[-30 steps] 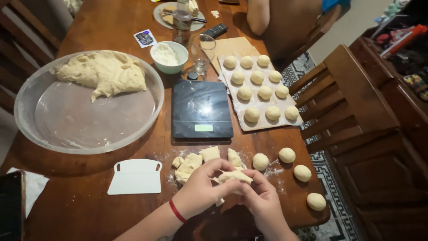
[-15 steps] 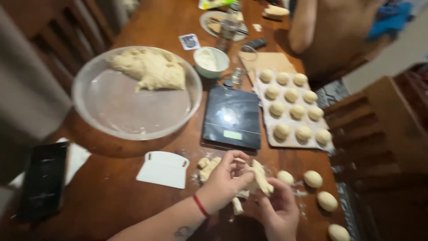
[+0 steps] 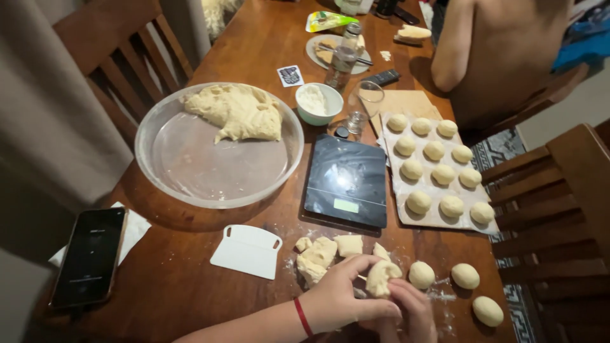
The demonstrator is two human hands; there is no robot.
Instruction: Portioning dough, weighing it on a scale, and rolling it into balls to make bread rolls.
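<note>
At the bottom centre of the frame, the left hand (image 3: 340, 298), with a red band on its wrist, and the right hand (image 3: 406, 311) are together around a piece of dough (image 3: 383, 277). The fingers of both hands are curled and closed on it, the left thumb and fingers pinch its lower side, and the upper part of the piece stands out above the hands, a little over the tabletop (image 3: 190, 279). Just left of the hands lies a small heap of cut dough pieces (image 3: 324, 253) on a floured spot, and further left a white plastic scraper (image 3: 246, 251) lies flat. To the right of the hands, three dough balls (image 3: 465, 275) rest on the tabletop, near each other but not touching. Above the hands, in the middle of the frame, is a dark kitchen scale (image 3: 346, 180), and right of it a sheet of paper (image 3: 438, 219) carries rows of round dough balls. In the upper left, a big clear bowl (image 3: 190, 184) holds a large lump of dough (image 3: 236, 113). A phone (image 3: 89, 254) lies at the lower left edge. Another person's arm (image 3: 457, 44) is at the upper right.
</note>
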